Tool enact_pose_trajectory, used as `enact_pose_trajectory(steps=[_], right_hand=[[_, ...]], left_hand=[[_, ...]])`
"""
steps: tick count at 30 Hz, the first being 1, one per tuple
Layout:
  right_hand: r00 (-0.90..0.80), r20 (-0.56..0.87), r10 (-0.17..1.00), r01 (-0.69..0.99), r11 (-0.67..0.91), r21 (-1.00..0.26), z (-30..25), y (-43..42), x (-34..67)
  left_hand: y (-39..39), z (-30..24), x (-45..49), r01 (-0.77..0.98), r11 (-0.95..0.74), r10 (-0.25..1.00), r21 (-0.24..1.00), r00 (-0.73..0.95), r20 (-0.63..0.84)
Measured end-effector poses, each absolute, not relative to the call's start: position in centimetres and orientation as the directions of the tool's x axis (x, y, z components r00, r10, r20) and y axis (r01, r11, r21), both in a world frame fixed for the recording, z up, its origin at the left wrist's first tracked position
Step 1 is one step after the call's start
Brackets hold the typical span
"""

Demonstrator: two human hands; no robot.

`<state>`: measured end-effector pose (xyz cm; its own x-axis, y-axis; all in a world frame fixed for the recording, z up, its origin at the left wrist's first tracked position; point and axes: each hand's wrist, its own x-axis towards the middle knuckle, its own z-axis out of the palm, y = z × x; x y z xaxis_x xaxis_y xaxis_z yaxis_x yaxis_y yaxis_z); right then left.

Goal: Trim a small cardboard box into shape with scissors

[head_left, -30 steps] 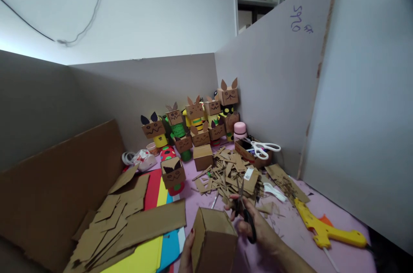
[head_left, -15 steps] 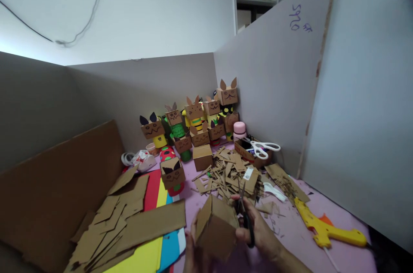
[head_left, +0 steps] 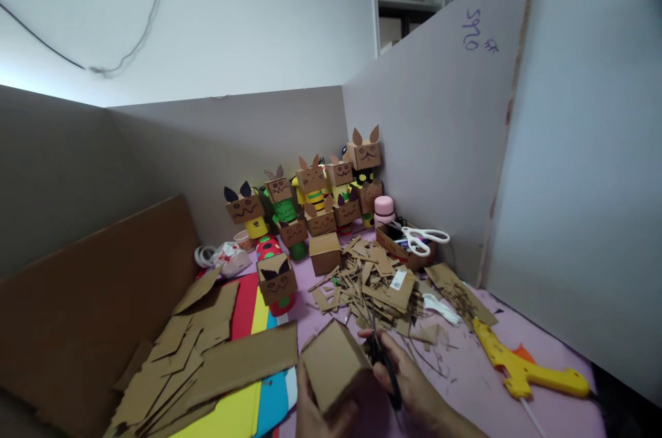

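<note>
A small brown cardboard box is tilted in my left hand, whose fingers wrap its left side and underside near the bottom of the view. My right hand grips black-handled scissors, blades pointing up and away toward the scraps. The scissors are just right of the box; whether they touch it I cannot tell. Beyond both hands lies a heap of cut cardboard strips. Another plain cardboard box stands behind that heap on the left.
Several cardboard animal figures stand at the back. Flat cardboard sheets lie over coloured sheets on the left. A yellow glue gun rests at right. White scissors lie on a tray beside a pink bottle.
The cardboard box has been turned in my left hand and shifted slightly left, so a different face shows. My right hand and the scissors have moved a little left and down.
</note>
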<state>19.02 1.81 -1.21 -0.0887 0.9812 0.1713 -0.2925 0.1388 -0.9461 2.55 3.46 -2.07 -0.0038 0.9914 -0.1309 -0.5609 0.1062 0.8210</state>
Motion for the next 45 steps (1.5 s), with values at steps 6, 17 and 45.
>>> enact_pose_trajectory(steps=[6, 17, 45], right_hand=[[-0.214, 0.12, 0.97, -0.096, 0.102, -0.99, -1.0, 1.5, 19.2], [-0.3, 0.184, 0.936, 0.56, 0.329, -0.761, 0.3, 1.1, 19.5], [-0.325, 0.28, 0.903, 0.686, 0.429, -0.588, -0.9, 0.9, 19.6]], left_hand=[[3.6, -1.7, 1.7, -0.768, 0.192, 0.96, 0.611, 0.018, -0.279], [3.8, -1.6, 1.1, -0.827, 0.268, 0.92, 0.494, 0.068, -0.385], [3.9, -1.9, 2.1, -0.776, 0.287, 0.92, 0.562, 0.059, -0.389]])
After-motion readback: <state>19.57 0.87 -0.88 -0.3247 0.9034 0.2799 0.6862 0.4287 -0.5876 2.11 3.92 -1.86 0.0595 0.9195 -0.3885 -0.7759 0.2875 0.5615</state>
